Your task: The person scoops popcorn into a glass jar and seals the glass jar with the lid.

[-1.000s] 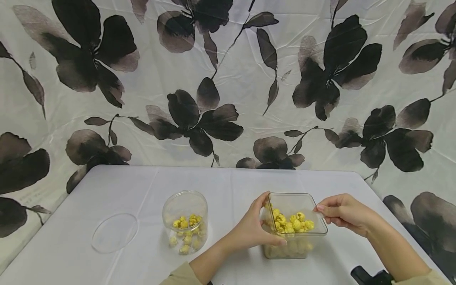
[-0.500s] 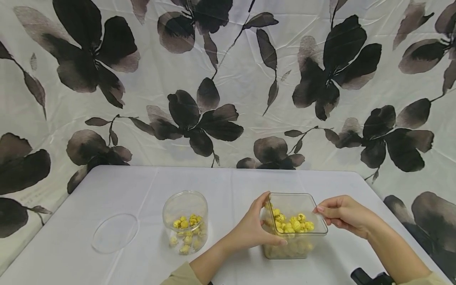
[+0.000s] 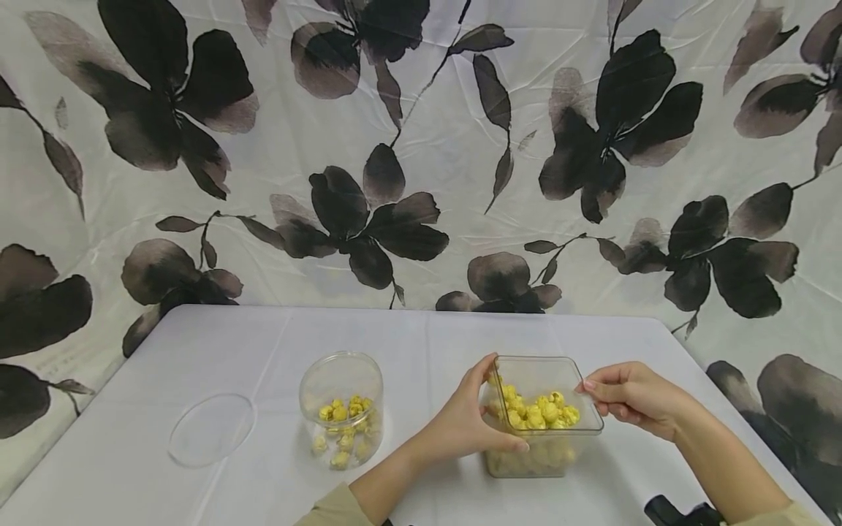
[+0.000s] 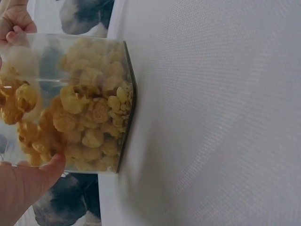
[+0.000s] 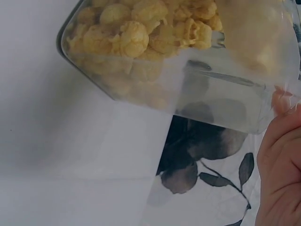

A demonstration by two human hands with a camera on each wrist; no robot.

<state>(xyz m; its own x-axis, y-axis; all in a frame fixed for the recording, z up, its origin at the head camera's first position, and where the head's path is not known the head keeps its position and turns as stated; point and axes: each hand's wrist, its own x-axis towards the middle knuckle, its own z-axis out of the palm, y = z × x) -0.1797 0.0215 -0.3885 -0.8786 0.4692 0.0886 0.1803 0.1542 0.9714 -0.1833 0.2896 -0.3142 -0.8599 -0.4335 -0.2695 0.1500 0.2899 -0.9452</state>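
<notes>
My left hand [image 3: 467, 427] grips the left side of a clear square-rimmed plastic box [image 3: 539, 358], thumb on its near wall. Yellow popcorn [image 3: 536, 415] fills its lower part. At the box's right rim, my right hand [image 3: 641, 398] pinches a frosted translucent spoon-like piece [image 5: 258, 37]. Its rounded part lies inside the box, against the popcorn; its exact shape is blurred by the walls. In the left wrist view the left thumb [image 4: 51, 169] presses the box wall. A round clear jar [image 3: 342, 365] with a little popcorn stands left of the box.
A clear round lid [image 3: 212, 431] lies flat on the white table [image 3: 427, 336], left of the jar. A black object [image 3: 677, 510] shows by the right forearm. Behind the table hangs a flower-printed cloth [image 3: 500, 146].
The hands, box and jar stay almost in place. A few popcorn pieces in the box have shifted slightly, and the right hand has moved only a little.
</notes>
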